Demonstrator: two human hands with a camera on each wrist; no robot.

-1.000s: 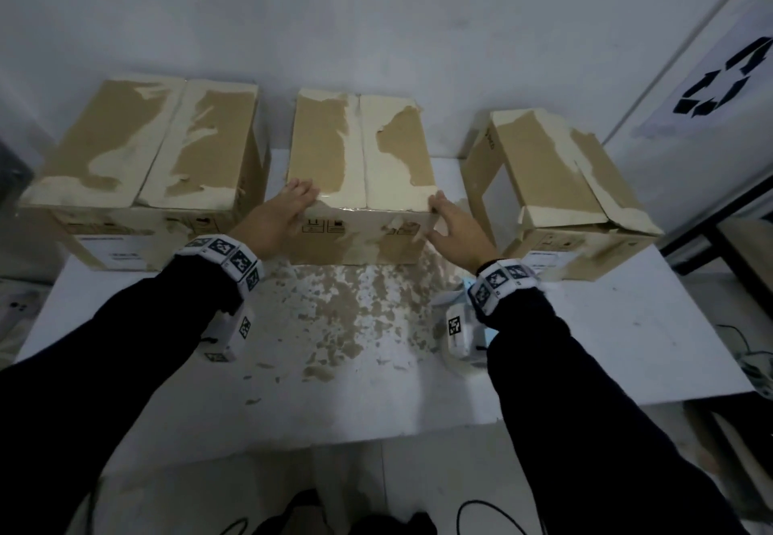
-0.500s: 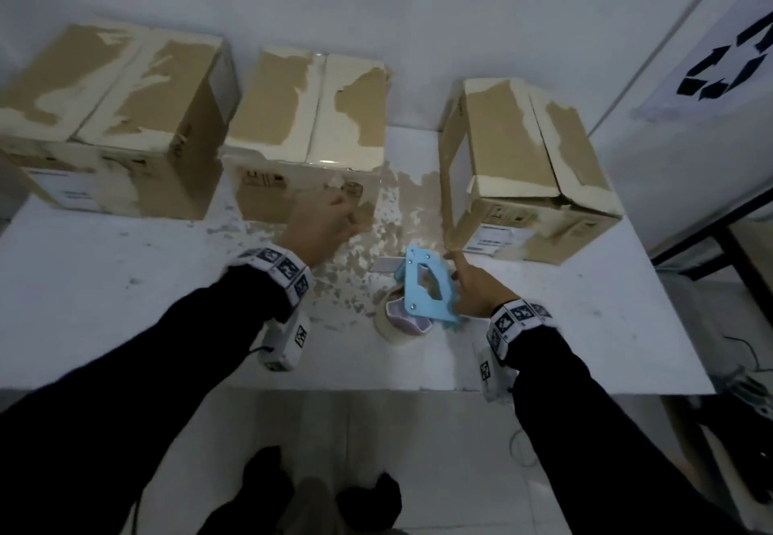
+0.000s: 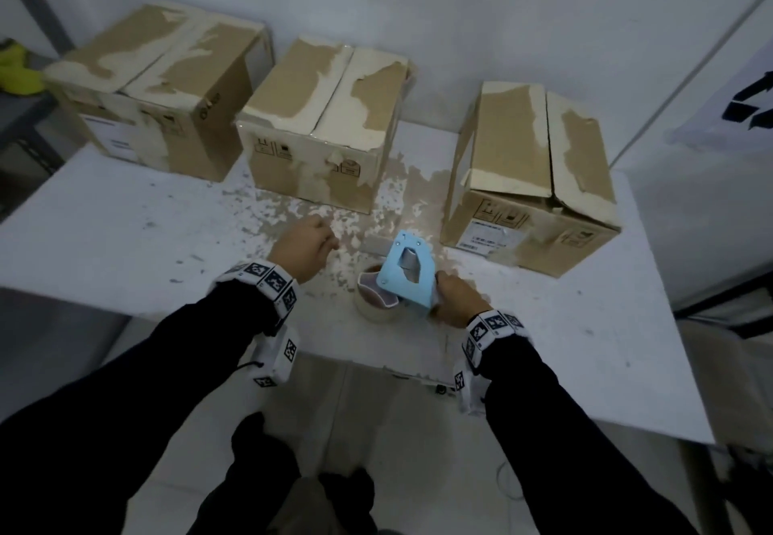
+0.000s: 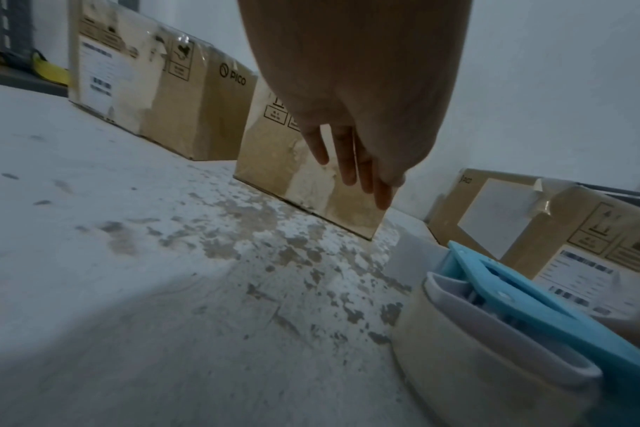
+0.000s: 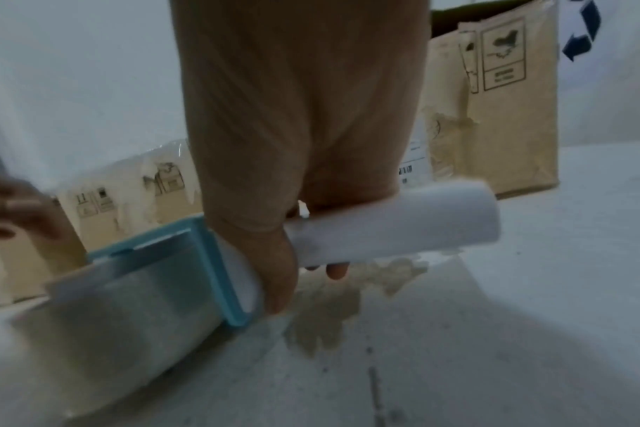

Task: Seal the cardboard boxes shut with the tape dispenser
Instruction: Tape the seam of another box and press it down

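Note:
Three worn cardboard boxes stand along the back of the white table: a left box (image 3: 163, 86), a middle box (image 3: 322, 120) and a right box (image 3: 535, 174), all with flaps down. My right hand (image 3: 456, 298) grips the white handle (image 5: 391, 222) of the light blue tape dispenser (image 3: 408, 268), whose tape roll (image 3: 374, 302) is by the table's front edge. My left hand (image 3: 303, 247) hovers over the table in front of the middle box, fingers relaxed (image 4: 347, 161), holding nothing.
The white table (image 3: 125, 233) has a patch of peeled brown scraps in its middle. A white wall runs behind the boxes. A yellow object (image 3: 16, 70) lies on a shelf at far left. The table's front edge is under my wrists, with floor below.
Both hands left the middle box. My right hand took hold of the tape dispenser near the front edge; my left hand drew back above the table. The head view swung and dropped.

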